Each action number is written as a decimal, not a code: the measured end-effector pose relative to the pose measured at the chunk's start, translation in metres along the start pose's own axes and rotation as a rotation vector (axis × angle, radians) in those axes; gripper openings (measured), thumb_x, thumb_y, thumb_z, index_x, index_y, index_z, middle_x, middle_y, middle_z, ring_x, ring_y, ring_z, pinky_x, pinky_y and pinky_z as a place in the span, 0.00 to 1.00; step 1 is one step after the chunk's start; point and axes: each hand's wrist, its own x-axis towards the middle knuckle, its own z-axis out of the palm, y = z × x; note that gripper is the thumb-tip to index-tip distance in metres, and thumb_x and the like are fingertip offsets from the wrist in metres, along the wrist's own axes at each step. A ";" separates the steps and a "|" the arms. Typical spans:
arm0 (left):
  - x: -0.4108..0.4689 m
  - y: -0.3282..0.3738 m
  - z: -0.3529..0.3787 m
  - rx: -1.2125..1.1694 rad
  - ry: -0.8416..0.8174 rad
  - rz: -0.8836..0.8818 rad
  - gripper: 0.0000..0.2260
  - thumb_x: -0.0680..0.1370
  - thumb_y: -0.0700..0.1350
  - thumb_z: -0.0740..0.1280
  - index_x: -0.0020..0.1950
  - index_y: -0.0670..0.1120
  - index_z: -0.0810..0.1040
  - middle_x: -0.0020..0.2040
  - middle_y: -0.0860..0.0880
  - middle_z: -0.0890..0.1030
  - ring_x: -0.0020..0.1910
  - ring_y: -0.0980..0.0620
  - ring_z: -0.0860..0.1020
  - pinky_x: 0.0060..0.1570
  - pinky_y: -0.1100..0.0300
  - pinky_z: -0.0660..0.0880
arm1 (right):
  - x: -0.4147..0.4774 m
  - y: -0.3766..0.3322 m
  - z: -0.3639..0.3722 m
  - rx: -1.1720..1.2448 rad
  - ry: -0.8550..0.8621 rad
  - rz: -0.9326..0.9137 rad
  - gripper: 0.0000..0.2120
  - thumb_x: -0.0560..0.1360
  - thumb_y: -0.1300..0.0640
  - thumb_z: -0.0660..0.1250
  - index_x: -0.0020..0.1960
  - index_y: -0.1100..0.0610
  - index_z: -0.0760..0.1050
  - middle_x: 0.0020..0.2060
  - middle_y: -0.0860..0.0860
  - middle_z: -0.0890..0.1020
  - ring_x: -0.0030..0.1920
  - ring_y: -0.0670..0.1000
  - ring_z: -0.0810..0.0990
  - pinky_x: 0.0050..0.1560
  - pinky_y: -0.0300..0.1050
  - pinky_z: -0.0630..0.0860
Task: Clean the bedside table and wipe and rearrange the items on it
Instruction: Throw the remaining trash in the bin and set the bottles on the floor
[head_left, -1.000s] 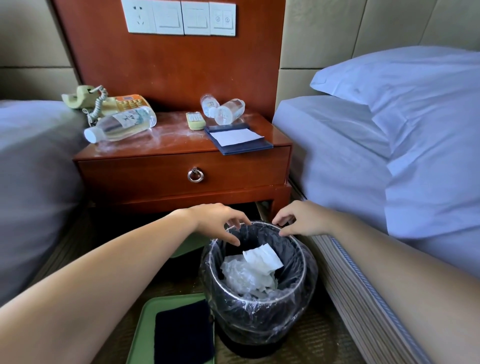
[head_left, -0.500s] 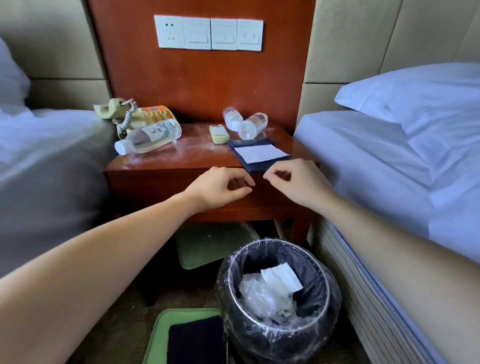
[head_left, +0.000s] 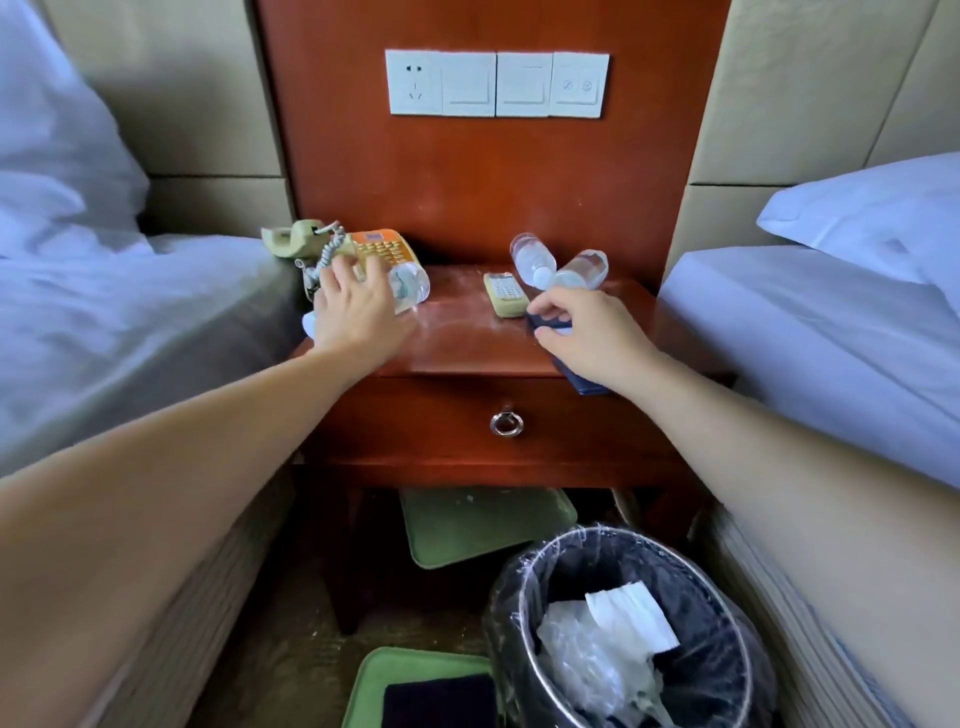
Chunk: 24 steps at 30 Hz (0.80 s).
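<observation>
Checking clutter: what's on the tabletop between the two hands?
Head view: bare, dusty tabletop between left hand and right hand. The remote sits just behind that line, near the right hand.

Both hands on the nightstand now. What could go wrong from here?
1. The large bottle lies on its side under the left hand, right beside the phone; a loose grab may send it rolling or snag the coiled cord.
2. The dark folder overhangs the table's front edge beneath the right hand; it could slip toward the bin.
3. Two small bottles lie tipped behind the remote and may roll if nudged.
</observation>
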 end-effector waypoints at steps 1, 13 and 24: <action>0.005 -0.013 -0.003 0.021 -0.006 -0.062 0.35 0.72 0.61 0.71 0.70 0.41 0.63 0.68 0.36 0.64 0.67 0.35 0.64 0.66 0.43 0.62 | 0.004 -0.008 0.008 0.007 -0.032 -0.006 0.14 0.75 0.57 0.67 0.60 0.49 0.78 0.56 0.49 0.81 0.56 0.51 0.78 0.59 0.52 0.76; 0.024 -0.076 -0.007 -0.323 -0.162 -0.160 0.23 0.72 0.47 0.75 0.65 0.44 0.75 0.59 0.43 0.80 0.59 0.42 0.76 0.52 0.55 0.71 | 0.018 -0.059 0.043 0.028 -0.175 -0.058 0.17 0.76 0.56 0.68 0.64 0.49 0.74 0.59 0.48 0.78 0.60 0.49 0.76 0.60 0.52 0.75; 0.031 -0.060 -0.050 -0.835 0.114 -0.104 0.14 0.72 0.51 0.74 0.55 0.48 0.81 0.54 0.46 0.82 0.51 0.52 0.81 0.49 0.56 0.81 | 0.019 -0.086 0.037 0.065 -0.144 -0.057 0.34 0.74 0.53 0.72 0.75 0.52 0.60 0.71 0.50 0.70 0.68 0.53 0.71 0.64 0.54 0.72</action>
